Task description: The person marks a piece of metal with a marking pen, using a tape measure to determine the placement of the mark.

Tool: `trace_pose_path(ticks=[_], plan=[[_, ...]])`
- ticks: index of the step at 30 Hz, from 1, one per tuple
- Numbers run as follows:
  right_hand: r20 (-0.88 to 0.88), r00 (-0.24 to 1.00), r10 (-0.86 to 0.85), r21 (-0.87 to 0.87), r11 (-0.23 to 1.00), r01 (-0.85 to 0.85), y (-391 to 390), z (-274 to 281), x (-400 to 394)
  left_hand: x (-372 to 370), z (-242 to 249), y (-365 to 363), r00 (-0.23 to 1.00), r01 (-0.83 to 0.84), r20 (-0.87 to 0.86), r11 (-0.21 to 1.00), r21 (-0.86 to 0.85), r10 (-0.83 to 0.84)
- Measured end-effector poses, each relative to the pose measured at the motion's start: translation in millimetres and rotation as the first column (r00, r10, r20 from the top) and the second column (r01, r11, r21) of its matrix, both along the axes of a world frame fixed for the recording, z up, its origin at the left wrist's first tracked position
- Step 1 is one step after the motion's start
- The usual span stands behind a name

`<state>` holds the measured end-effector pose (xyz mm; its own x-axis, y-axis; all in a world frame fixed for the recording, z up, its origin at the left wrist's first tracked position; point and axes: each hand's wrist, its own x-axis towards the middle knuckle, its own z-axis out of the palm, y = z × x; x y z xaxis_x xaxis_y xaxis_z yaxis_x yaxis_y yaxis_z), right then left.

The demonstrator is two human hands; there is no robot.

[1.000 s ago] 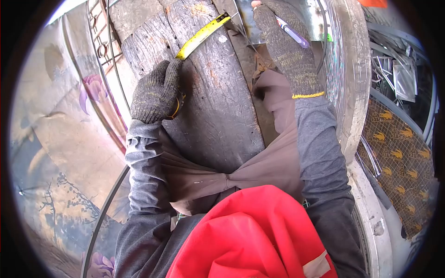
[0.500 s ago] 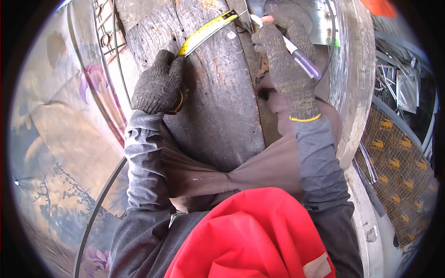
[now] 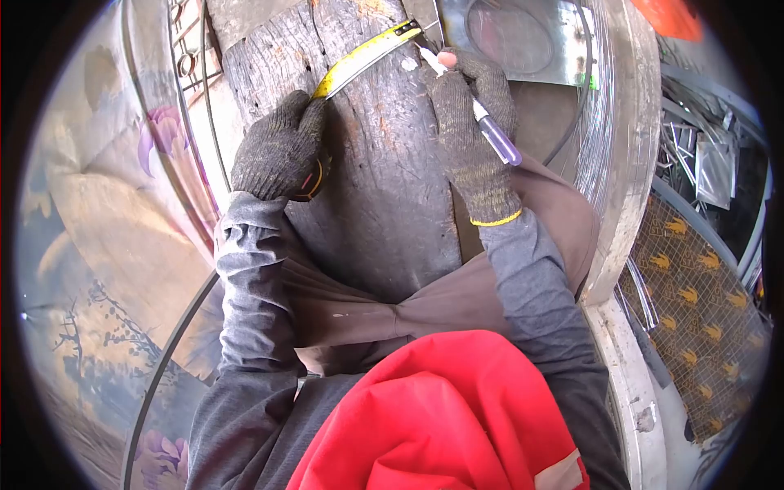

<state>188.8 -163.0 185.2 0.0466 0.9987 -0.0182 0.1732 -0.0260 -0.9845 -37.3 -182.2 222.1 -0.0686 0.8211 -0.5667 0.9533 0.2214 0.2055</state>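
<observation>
My left hand [image 3: 278,149], in a dark knit glove, is closed around a tape measure, whose case is mostly hidden under the palm. Its yellow blade [image 3: 359,64] runs out up and to the right, over a worn wooden board [image 3: 380,196]. A thin wire-like piece [image 3: 430,28] shows at the blade's hooked end. My right hand [image 3: 467,110], gloved too with a bare fingertip showing, grips a white marker pen [image 3: 498,143] with a purple rear end. The pen's tip points up and left, just below the blade's end.
A shiny metal sheet [image 3: 563,49] with a round outline lies beyond my right hand. Bundled thin wires [image 3: 603,122] run along a pale curved edge at right. Metal scraps [image 3: 710,163] and a patterned sheet [image 3: 694,302] lie farther right. A dark cable [image 3: 167,359] crosses the printed floor covering at left.
My right hand has moved left and slightly toward me with the marker pen, away from the metal sheet and over the board's right edge. My left hand and the tape blade have stayed nearly still.
</observation>
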Motion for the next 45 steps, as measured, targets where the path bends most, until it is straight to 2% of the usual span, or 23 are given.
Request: trace_pose_path(ticks=[1,3,4,5,6,7,8,9,10,11,13,15,16,18,19,21,25,28,30,32,38,42,45], plan=[[0.002,1.000,0.024,0.004,1.000,-0.024,1,1,-1,6,6,3,0.998,-0.063,0.000,0.998,-0.024,0.063],[0.046,0.999,-0.003,0.157,0.988,-0.004,5,3,-2,4,8,3,0.986,-0.166,0.007,0.985,-0.043,0.167],[-0.031,0.999,0.011,0.090,0.996,-0.008,4,2,-3,-4,2,1,0.997,-0.072,0.021,0.997,-0.005,0.072],[-0.013,0.997,0.070,0.098,0.993,-0.068,4,5,-4,-5,-3,-3,0.999,0.010,0.036,0.999,0.037,-0.011],[-0.001,0.998,0.063,0.106,0.992,-0.062,4,10,-6,8,15,0,0.984,-0.170,0.068,0.983,0.067,0.166],[0.015,0.998,0.053,0.116,0.992,-0.054,5,13,-6,9,18,2,0.973,-0.205,0.122,0.977,0.052,0.197],[-0.050,0.996,0.076,-0.034,0.996,-0.077,-1,3,-2,7,18,3,0.972,-0.200,0.137,0.979,0.043,0.193],[-0.025,0.993,0.118,-0.028,0.993,-0.118,1,3,-1,3,13,0,0.973,-0.185,0.146,0.982,0.035,0.178],[-0.039,0.991,0.131,0.028,0.991,-0.130,3,6,-3,2,11,-2,0.991,-0.097,0.106,0.989,0.114,0.085],[-0.061,0.989,0.136,0.082,0.988,-0.131,3,10,-5,3,9,-4,0.988,-0.118,0.117,0.987,0.114,0.105],[-0.017,0.989,0.147,0.048,0.988,-0.146,0,15,-4,5,12,-5,0.980,-0.195,0.068,0.977,0.087,0.189],[-0.190,0.976,0.109,-0.044,0.992,-0.120,-1,3,-4,1,7,-6,0.979,-0.195,0.073,0.977,0.081,0.189],[-0.189,0.976,0.109,-0.046,0.992,-0.119,1,2,-5,-3,5,-6,0.989,-0.134,0.068,0.989,0.062,0.130],[0.019,0.995,0.101,0.054,0.993,-0.101,5,2,-5,-3,5,-5,0.996,-0.064,0.064,0.997,0.039,0.062],[0.019,0.995,0.094,0.050,0.994,-0.095,5,1,-4,1,11,-6,0.992,-0.104,0.079,0.992,0.065,0.099],[0.068,0.995,0.067,-0.095,0.994,-0.060,6,1,-1,4,16,-2,0.987,-0.139,0.094,0.986,0.090,0.130],[-0.049,0.996,-0.068,-0.063,0.996,0.064,6,-3,-7,1,12,-1,0.977,-0.175,0.130,0.984,0.029,0.170],[0.023,0.999,-0.043,-0.042,0.998,0.044,8,-4,-4,3,14,1,0.976,-0.168,0.137,0.986,0.000,0.167],[0.111,0.994,0.012,0.050,0.999,-0.018,9,-4,-3,5,16,3,0.977,-0.172,0.127,0.985,-0.030,0.174],[0.096,0.995,0.019,0.030,0.999,-0.022,11,1,-4,8,17,4,0.960,-0.246,0.129,0.968,-0.041,0.249],[0.058,0.998,0.013,0.021,1.000,-0.014,10,-4,-5,6,20,6,0.985,-0.140,0.087,0.986,-0.094,0.148],[0.069,0.997,0.018,0.039,0.999,-0.020,11,-6,-4,7,18,5,0.981,-0.172,0.074,0.982,-0.084,0.178],[0.107,0.994,0.017,0.057,0.998,-0.023,11,-7,-2,4,17,4,0.990,-0.123,0.064,0.989,-0.085,0.129]])
